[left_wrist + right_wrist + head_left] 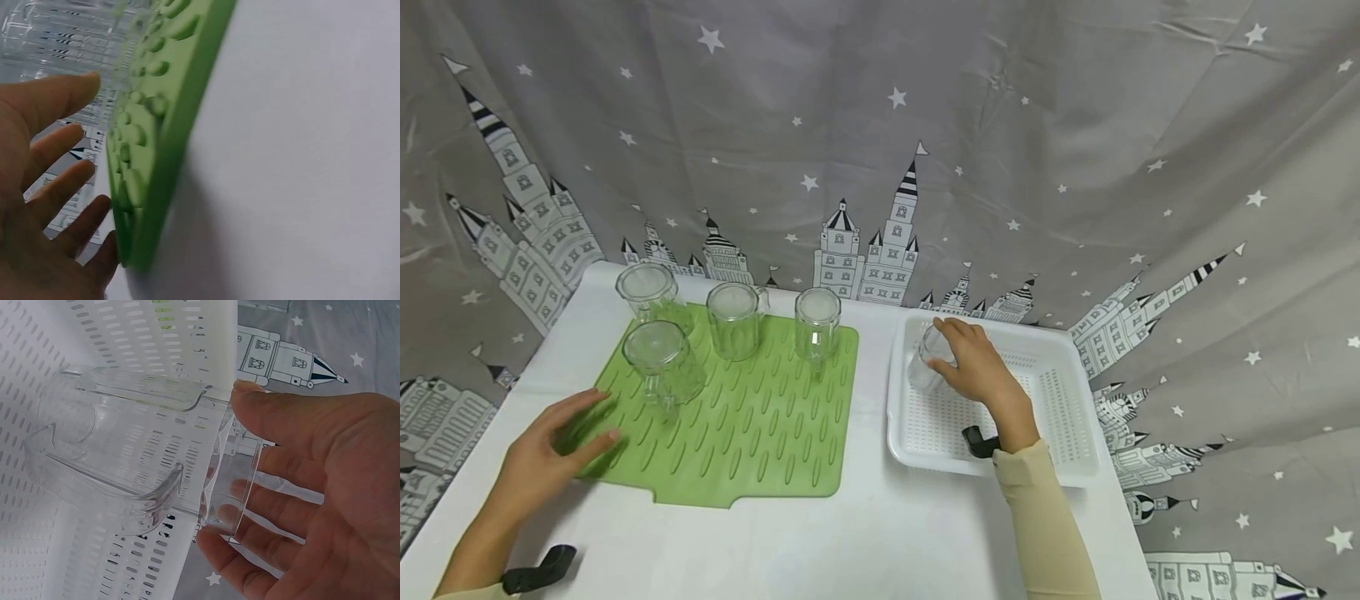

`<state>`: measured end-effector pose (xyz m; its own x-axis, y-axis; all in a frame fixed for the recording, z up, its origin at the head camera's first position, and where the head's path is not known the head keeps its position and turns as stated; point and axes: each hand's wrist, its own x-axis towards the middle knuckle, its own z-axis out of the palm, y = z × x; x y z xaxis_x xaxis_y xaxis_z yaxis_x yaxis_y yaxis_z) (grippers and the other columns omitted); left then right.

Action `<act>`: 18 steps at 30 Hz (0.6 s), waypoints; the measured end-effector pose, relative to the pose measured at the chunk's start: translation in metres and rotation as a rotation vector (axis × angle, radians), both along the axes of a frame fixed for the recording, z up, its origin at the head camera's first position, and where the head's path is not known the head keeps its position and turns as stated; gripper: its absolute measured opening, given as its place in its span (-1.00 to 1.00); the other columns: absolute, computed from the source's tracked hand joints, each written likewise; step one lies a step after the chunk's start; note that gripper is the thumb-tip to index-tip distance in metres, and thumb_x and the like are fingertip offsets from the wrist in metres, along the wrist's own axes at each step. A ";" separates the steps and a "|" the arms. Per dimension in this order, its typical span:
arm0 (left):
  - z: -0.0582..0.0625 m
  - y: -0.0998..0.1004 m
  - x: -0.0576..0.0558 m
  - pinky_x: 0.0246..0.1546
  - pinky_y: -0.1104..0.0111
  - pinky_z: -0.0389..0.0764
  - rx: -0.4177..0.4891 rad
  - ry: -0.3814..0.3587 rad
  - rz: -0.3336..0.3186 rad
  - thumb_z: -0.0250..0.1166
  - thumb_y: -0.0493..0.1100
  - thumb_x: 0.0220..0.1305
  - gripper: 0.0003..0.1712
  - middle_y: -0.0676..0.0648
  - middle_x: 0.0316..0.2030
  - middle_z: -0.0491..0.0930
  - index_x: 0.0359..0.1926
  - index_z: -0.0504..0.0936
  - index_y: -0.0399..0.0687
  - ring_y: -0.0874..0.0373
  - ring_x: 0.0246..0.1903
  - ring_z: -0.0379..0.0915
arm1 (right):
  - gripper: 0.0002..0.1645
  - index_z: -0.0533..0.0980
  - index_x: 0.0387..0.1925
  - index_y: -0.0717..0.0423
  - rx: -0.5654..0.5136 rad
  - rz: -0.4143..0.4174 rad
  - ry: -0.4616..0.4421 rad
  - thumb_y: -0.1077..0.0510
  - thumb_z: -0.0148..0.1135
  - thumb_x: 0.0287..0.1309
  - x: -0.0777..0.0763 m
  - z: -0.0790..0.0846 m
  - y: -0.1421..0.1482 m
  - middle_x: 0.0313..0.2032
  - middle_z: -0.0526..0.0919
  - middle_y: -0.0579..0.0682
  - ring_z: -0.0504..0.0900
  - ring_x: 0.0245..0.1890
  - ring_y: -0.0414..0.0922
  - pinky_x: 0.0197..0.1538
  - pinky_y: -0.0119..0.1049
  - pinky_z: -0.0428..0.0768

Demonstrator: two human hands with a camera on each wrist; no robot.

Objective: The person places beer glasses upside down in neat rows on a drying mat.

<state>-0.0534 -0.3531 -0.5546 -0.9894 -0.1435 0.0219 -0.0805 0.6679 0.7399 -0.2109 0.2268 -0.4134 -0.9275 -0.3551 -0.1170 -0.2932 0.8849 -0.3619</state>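
Note:
In the head view, my right hand (pixel 973 362) reaches into a white perforated basket (pixel 917 442) and holds a clear glass mug (pixel 925 377) by its upper end. The right wrist view shows the thumb (pixel 269 415) at one side of the mug's end, with the fingers curled around the other side. My left hand (pixel 538 458) is spread beside the left edge of a green ridged mat (pixel 752 450), holding nothing. Nearest to it is a glass mug (pixel 666 367) standing on the mat.
More glass mugs stand along the mat's back part: one at the far left (pixel 647 287), another mug (pixel 733 325) beside it, and a narrower mug (pixel 817 325) to the right. White cloth (pixel 865 533) covers the table. Behind hangs a grey castle-print curtain (pixel 820 100).

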 end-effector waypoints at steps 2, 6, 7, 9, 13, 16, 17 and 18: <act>-0.004 0.001 0.002 0.62 -0.50 -0.16 0.005 0.011 -0.020 0.50 -0.02 0.40 -0.17 -0.27 0.69 0.15 0.59 0.40 0.00 0.41 0.70 -0.24 | -0.11 0.25 0.65 0.12 -0.004 -0.001 -0.001 0.00 0.39 0.46 0.000 0.000 0.000 0.59 0.35 0.24 0.31 0.59 0.29 0.64 0.24 0.36; -0.009 0.003 0.001 0.62 -0.51 -0.25 0.010 0.037 -0.062 0.56 -0.09 0.32 -0.17 -0.42 0.60 0.26 0.54 0.46 -0.11 0.08 0.76 -0.20 | -0.11 0.24 0.65 0.10 -0.004 -0.005 -0.004 -0.01 0.39 0.46 0.001 0.000 0.000 0.60 0.34 0.24 0.29 0.60 0.29 0.65 0.25 0.34; -0.010 0.004 0.001 0.61 -0.52 -0.28 0.007 0.041 -0.070 0.57 -0.11 0.30 -0.16 -0.46 0.58 0.28 0.53 0.47 -0.14 -0.12 0.76 -0.19 | -0.11 0.24 0.65 0.10 -0.004 -0.005 -0.004 -0.01 0.38 0.47 0.001 0.000 0.000 0.60 0.33 0.24 0.29 0.60 0.29 0.65 0.25 0.34; -0.012 0.006 0.001 0.59 -0.55 -0.30 -0.005 0.049 -0.083 0.60 -0.14 0.26 -0.16 -0.53 0.53 0.31 0.50 0.49 -0.18 -0.46 0.69 -0.16 | -0.12 0.24 0.65 0.11 -0.003 -0.007 -0.005 -0.01 0.37 0.48 0.001 0.000 0.001 0.61 0.32 0.24 0.28 0.61 0.29 0.65 0.25 0.33; -0.015 0.008 0.003 0.60 -0.54 -0.31 -0.036 0.088 -0.087 0.63 -0.21 0.18 -0.19 -0.56 0.50 0.33 0.43 0.56 -0.24 -0.62 0.62 -0.11 | -0.12 0.24 0.65 0.12 -0.004 -0.006 -0.009 -0.02 0.36 0.49 0.000 -0.002 0.001 0.62 0.30 0.25 0.27 0.61 0.30 0.66 0.26 0.32; -0.017 0.008 0.003 0.62 -0.52 -0.29 -0.036 0.111 -0.092 0.64 -0.24 0.16 -0.20 -0.56 0.49 0.33 0.41 0.58 -0.26 -0.62 0.62 -0.09 | -0.12 0.23 0.65 0.12 -0.004 -0.001 -0.011 -0.02 0.35 0.49 0.000 -0.002 0.001 0.62 0.30 0.25 0.26 0.61 0.29 0.65 0.27 0.33; -0.017 0.009 0.003 0.62 -0.51 -0.28 -0.034 0.116 -0.093 0.64 -0.25 0.15 -0.20 -0.57 0.48 0.34 0.41 0.58 -0.26 -0.62 0.61 -0.09 | -0.12 0.23 0.66 0.11 -0.004 -0.001 -0.012 -0.02 0.36 0.49 -0.001 -0.002 0.001 0.62 0.30 0.25 0.26 0.61 0.29 0.66 0.26 0.32; -0.018 0.009 0.003 0.62 -0.51 -0.29 -0.030 0.122 -0.097 0.64 -0.27 0.14 -0.20 -0.57 0.48 0.34 0.41 0.58 -0.27 -0.64 0.61 -0.09 | -0.12 0.23 0.65 0.11 -0.005 0.001 -0.010 -0.02 0.36 0.49 -0.001 -0.002 0.001 0.62 0.30 0.25 0.26 0.61 0.29 0.65 0.26 0.33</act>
<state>-0.0502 -0.3444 -0.5722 -0.9883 -0.0448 0.1455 0.0747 0.6902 0.7198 -0.2118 0.2280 -0.4151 -0.9260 -0.3565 -0.1244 -0.2903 0.8827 -0.3696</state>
